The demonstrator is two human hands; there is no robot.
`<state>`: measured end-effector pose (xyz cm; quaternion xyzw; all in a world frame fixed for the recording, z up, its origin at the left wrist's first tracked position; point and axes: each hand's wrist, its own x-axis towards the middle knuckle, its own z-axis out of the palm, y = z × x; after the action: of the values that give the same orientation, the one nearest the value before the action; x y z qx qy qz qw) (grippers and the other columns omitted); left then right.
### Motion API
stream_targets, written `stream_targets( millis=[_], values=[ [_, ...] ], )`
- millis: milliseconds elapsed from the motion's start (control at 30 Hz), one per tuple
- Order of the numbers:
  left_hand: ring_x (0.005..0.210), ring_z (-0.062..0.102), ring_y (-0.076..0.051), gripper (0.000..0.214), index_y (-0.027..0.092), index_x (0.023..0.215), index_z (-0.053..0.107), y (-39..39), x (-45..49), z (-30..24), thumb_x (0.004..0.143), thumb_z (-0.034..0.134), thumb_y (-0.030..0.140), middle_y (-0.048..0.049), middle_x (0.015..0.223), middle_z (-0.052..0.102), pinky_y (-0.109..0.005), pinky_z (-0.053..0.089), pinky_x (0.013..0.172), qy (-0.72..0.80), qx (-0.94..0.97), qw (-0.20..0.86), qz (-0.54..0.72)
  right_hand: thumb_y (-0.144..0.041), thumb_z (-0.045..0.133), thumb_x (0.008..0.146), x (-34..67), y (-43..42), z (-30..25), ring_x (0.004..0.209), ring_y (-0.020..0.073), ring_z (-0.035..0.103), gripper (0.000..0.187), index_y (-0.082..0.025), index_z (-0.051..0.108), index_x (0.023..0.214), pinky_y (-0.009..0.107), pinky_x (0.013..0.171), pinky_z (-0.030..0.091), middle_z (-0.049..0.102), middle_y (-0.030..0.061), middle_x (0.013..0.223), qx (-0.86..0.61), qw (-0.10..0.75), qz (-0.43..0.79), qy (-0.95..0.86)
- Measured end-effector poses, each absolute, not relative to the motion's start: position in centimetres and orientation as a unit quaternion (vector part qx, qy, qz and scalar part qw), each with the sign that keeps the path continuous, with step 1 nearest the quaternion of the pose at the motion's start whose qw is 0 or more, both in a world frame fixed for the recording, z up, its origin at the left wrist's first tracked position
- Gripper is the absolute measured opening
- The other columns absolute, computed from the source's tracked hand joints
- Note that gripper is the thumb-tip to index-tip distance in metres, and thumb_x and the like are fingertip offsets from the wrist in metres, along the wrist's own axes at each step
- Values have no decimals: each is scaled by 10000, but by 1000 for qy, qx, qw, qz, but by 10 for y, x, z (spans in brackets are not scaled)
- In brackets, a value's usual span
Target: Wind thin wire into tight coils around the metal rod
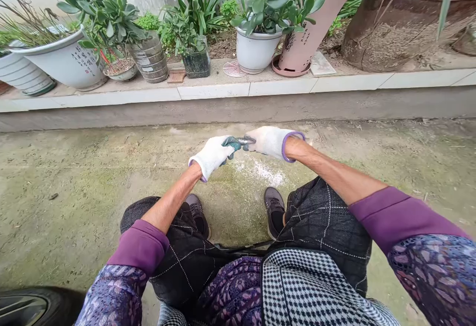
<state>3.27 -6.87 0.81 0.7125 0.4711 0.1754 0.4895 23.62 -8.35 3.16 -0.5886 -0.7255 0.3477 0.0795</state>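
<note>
My left hand [215, 155], in a white glove with green-coated fingers, is closed on one end of a small silvery metal piece [245, 141] with ridges like a thread. The other end sits in the closed fingers of my right hand [267, 140], gloved in white with a purple cuff edge. Only a short stretch of the metal shows between the gloves, so its exact kind is unclear. White powder [268, 172] lies scattered on the ground below both hands.
Beyond my hands runs a low tiled ledge [215, 91] with several potted plants, including a white pot [256, 50] and a tall pink pot [303, 28]. A large brown pot [390, 33] stands at the right. Part of a black wheel [40, 306] shows at lower left.
</note>
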Motion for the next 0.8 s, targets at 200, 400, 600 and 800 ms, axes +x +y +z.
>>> stream_targets(
  millis=[200, 400, 600, 800],
  values=[
    [391, 433, -59, 154, 142, 910, 683, -68, 30, 26, 874, 583, 252, 14, 650, 633, -213, 325, 388, 442, 638, 575, 259, -319, 622, 914, 234, -86, 54, 513, 92, 445, 166, -165, 666, 958, 250, 500, 343, 527, -33, 637, -629, 128, 301, -706],
    [389, 361, -47, 98, 164, 802, 619, -75, 30, 35, 857, 576, 233, 63, 551, 499, -200, 276, 376, 426, 626, 591, 278, -290, 649, 904, 230, -89, 57, 438, 72, 419, 127, -164, 646, 913, 216, 370, 366, 501, -40, 609, -600, 220, 422, -643],
    [391, 378, -51, 134, 156, 889, 671, -76, 27, 32, 849, 563, 225, 52, 581, 538, -200, 292, 374, 408, 640, 591, 274, -291, 641, 882, 227, -94, 64, 397, 64, 364, 131, -182, 572, 856, 195, 299, 340, 466, -56, 577, -548, 295, 535, -571],
    [436, 422, -61, 76, 155, 772, 650, -62, 21, 19, 800, 614, 216, 39, 571, 550, -190, 332, 422, 440, 682, 542, 216, -387, 704, 814, 235, -111, 65, 408, 71, 357, 265, -162, 613, 920, 202, 315, 356, 454, -67, 576, -481, 210, 607, -596]
  ],
)
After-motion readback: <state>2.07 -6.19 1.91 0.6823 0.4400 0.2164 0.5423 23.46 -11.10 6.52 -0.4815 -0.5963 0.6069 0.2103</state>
